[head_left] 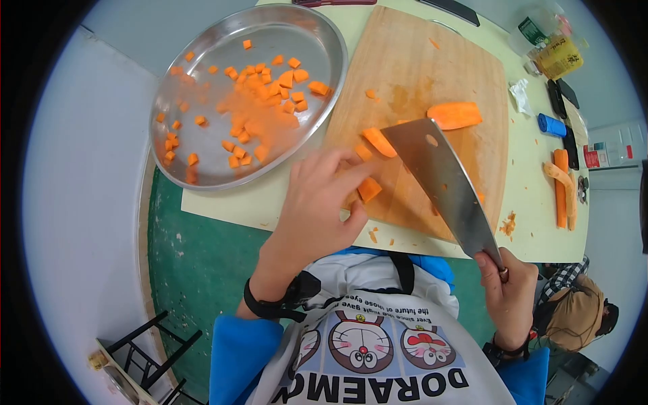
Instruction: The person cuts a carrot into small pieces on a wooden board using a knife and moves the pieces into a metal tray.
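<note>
My right hand (507, 290) is wrapped round the handle of a wide cleaver (442, 182), whose blade lies over the wooden cutting board (418, 50). Near the blade's tip is a carrot piece (379, 142). A larger carrot section (454, 115) rests behind the blade. At the board's left edge, my left hand (322, 199) has its fingers spread and curved around a carrot chunk (368, 190); whether it touches the chunk is unclear. Many orange carrot cubes (256, 88) lie in the round metal tray (179, 165), some of them blurred.
Whole carrots (561, 189) lie on the table (533, 236) at the right, near a blue roll (552, 125) and a crumpled white wrapper (520, 96). Plastic bottles (547, 40) stand at the back right. A person (580, 314) is at the lower right. A stool (152, 351) stands lower left.
</note>
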